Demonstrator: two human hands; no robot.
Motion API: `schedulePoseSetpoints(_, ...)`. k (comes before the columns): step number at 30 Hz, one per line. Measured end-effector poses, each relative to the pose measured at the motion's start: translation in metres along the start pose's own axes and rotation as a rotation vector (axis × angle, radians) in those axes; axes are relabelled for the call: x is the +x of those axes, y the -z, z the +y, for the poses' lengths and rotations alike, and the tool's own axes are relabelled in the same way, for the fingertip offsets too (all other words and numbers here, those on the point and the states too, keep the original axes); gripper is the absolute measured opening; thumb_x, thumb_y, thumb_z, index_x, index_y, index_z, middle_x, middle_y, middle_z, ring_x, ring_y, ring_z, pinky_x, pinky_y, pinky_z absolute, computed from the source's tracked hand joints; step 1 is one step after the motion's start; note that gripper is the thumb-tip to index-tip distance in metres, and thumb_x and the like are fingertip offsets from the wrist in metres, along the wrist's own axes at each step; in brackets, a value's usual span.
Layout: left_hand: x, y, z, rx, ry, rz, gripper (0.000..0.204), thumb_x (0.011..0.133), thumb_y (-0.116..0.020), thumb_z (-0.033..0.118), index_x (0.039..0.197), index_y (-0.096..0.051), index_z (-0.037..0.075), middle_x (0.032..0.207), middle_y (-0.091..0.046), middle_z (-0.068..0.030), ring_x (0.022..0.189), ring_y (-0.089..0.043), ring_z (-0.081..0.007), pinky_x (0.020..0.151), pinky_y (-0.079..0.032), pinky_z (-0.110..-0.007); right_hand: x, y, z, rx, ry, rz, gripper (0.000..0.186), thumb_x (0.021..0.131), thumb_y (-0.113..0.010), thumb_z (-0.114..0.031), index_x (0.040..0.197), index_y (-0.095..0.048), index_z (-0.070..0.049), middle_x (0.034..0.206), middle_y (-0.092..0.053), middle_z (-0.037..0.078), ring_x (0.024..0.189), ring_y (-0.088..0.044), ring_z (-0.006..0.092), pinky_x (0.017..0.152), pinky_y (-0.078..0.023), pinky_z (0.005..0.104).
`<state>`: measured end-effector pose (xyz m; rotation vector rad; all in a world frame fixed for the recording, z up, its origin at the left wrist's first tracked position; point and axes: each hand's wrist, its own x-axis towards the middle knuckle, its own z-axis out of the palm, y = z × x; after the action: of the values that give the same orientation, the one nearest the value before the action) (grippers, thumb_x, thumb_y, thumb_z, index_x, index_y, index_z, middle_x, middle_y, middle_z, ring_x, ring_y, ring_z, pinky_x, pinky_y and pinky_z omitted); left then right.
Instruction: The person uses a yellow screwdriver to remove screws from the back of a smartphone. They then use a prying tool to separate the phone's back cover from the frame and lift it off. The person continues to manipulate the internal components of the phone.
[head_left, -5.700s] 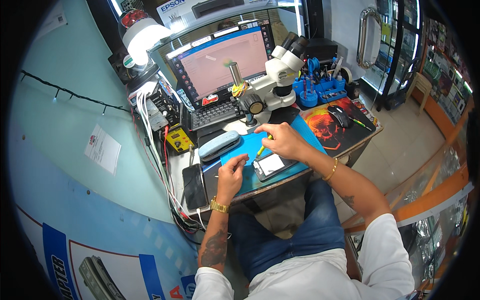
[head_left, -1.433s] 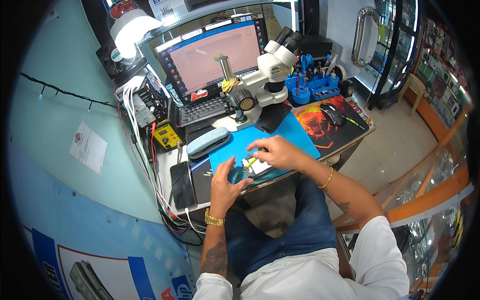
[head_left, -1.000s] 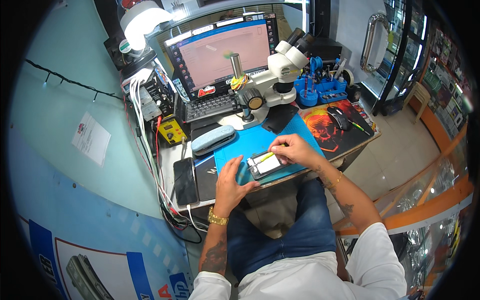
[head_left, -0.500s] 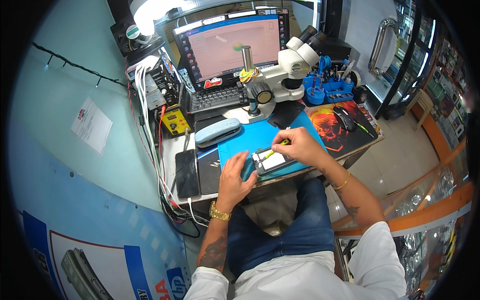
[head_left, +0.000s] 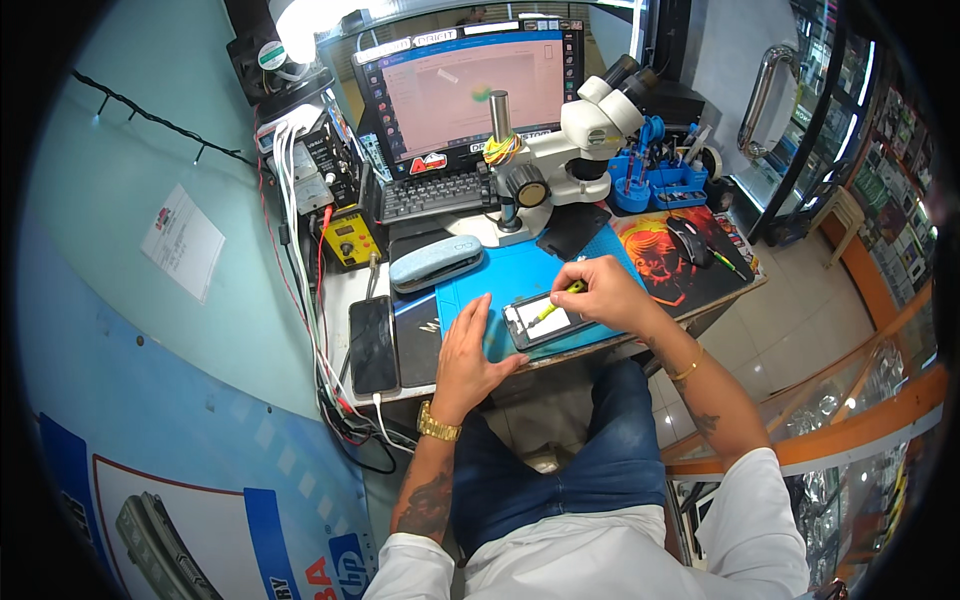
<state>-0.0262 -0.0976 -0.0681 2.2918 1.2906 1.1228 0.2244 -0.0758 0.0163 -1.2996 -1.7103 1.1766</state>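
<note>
A phone (head_left: 552, 319) with a dark frame and a white inner area lies slanted near the front edge of the blue work mat (head_left: 462, 292). Above it, my right hand (head_left: 603, 294) grips a slim yellow-green screwdriver (head_left: 552, 308). Its shaft slants down to the left, and the dark tip is at the phone's left part; whether it touches cannot be made out. My left hand (head_left: 470, 352) rests beside the phone's left end with fingers stretched apart. Its thumb reaches toward the phone's near left corner, and nothing is held there.
A microscope (head_left: 560, 150) stands behind the mat, before a monitor (head_left: 470, 90) and keyboard (head_left: 432, 197). Left are a pale blue case (head_left: 436, 263), another phone (head_left: 373, 345) and hanging cables (head_left: 300, 250). Right are a mouse (head_left: 688, 241) and a blue tool holder (head_left: 675, 185).
My left thumb has moved slightly right, along the phone's near corner, with the fingers still apart. The screwdriver has shifted a little and stands somewhat steeper in my right hand.
</note>
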Motion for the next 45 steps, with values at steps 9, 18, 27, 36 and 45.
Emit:
schedulePoseSetpoints(9, 0.000, -0.002, 0.001, 0.024, -0.010, 0.009, 0.096, 0.065, -0.095, 0.031, 0.147, -0.051, 0.006, 0.144, -0.055, -0.0162, 0.129, -0.056, -0.0356, 0.105, -0.049, -0.044, -0.008, -0.014, -0.014, -0.572, 0.492, 0.027, 0.013, 0.085, -0.073, -0.013, 0.084, -0.070, -0.001, 0.071, -0.067, 0.013, 0.064, -0.066, 0.0281, 0.060, -0.051, 0.0374)
schedulePoseSetpoints(18, 0.001, -0.001, 0.001, 0.054, -0.080, -0.053, 0.049, 0.072, -0.090, 0.027, 0.116, -0.076, 0.011, 0.132, -0.065, -0.0084, 0.120, -0.060, -0.0303, 0.101, -0.047, -0.044, -0.017, -0.026, -0.017, -0.687, 0.454, 0.124, 0.018, 0.088, -0.072, -0.019, 0.082, -0.070, -0.003, 0.072, -0.068, 0.015, 0.066, -0.067, 0.0349, 0.062, -0.052, 0.0441)
schedulePoseSetpoints(27, -0.001, -0.004, -0.001, 0.005, -0.145, -0.014, 0.015, 0.079, -0.083, 0.020, 0.093, -0.080, 0.015, 0.118, -0.071, -0.0032, 0.118, -0.062, -0.0292, 0.100, -0.045, -0.044, -0.029, -0.054, -0.027, -0.889, 0.444, 0.199, 0.016, 0.091, -0.070, -0.022, 0.093, -0.066, -0.007, 0.067, -0.065, 0.014, 0.065, -0.068, 0.0344, 0.057, -0.052, 0.0455)
schedulePoseSetpoints(36, -0.001, 0.000, -0.007, -0.011, -0.135, -0.093, 0.014, 0.083, -0.075, 0.008, 0.095, -0.079, 0.012, 0.115, -0.070, -0.0077, 0.118, -0.062, -0.0303, 0.101, -0.044, -0.045, -0.007, -0.051, -0.041, -0.915, 0.711, -0.005, 0.019, 0.084, -0.074, -0.016, 0.099, -0.064, -0.009, 0.076, -0.068, 0.011, 0.072, -0.070, 0.0309, 0.058, -0.052, 0.0437)
schedulePoseSetpoints(45, 0.006, 0.006, 0.014, -0.389, -0.015, 0.000, 0.036, 0.093, -0.066, 0.008, 0.128, -0.064, 0.002, 0.124, -0.068, -0.0141, 0.123, -0.058, -0.0362, 0.103, -0.043, -0.046, 0.023, -0.038, -0.039, -0.752, 0.769, -0.204, 0.045, 0.088, -0.071, -0.016, 0.132, -0.064, -0.022, 0.086, -0.069, 0.013, 0.083, -0.070, 0.0318, 0.066, -0.053, 0.0437)
